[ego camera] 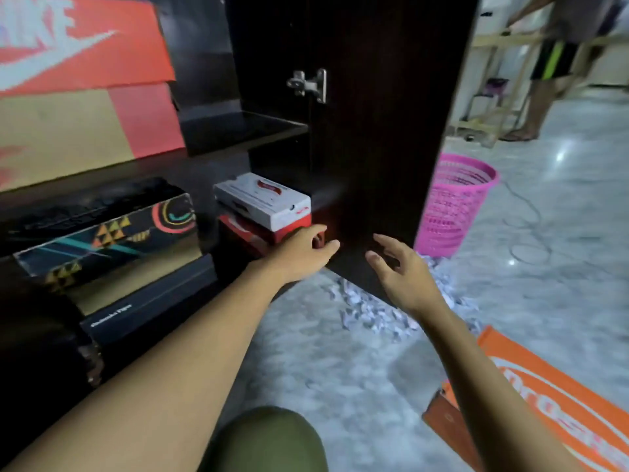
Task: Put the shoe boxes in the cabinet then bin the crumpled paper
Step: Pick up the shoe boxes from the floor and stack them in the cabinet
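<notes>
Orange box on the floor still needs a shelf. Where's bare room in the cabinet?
Free: the middle shelf, right of the big orange box, up to the open door. Crowded: the bottom row, with the patterned box and the white box stacked on a red box by the left hand.

both bare arms reach forward; left hand (pixel 303 252) palm down, right hand (pixel 405 272) open, fingers spread.

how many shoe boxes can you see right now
6: big orange box on the upper shelf, patterned box atop black box, white box atop red box, orange box on the floor. More may be hidden.
</notes>
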`<state>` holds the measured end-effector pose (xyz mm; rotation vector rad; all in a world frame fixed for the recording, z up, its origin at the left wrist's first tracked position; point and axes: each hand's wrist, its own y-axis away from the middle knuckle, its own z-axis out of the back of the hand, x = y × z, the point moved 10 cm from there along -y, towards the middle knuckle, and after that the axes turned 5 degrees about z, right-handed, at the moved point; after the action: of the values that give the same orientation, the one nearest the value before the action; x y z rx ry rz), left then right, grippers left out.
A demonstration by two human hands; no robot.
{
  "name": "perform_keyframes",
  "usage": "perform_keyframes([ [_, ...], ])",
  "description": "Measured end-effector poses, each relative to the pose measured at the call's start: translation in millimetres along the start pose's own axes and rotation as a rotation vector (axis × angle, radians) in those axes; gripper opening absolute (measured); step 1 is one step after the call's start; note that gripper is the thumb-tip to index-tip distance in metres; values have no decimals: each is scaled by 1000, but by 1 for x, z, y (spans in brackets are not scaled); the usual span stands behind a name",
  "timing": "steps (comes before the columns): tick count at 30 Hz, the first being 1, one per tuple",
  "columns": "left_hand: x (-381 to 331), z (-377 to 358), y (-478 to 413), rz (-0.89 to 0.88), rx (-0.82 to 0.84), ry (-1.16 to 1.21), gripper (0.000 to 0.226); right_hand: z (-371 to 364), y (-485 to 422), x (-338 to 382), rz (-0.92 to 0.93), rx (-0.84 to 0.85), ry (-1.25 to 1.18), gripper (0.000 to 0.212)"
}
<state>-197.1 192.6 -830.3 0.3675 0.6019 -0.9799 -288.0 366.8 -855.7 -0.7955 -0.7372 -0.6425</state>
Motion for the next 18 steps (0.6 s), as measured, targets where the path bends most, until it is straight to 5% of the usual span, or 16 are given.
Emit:
perform_keyframes([
  [10,-117,-256,42,-89,438,315,33,159,173,-134,-332,-282,178,31],
  [14,-115,-362,72,-7,634,298,59,204,262,-180,-536,-367,239,32],
  [18,-84,-414,78,67,510,-47,75,223,333,-222,-767,-349,325,43],
])
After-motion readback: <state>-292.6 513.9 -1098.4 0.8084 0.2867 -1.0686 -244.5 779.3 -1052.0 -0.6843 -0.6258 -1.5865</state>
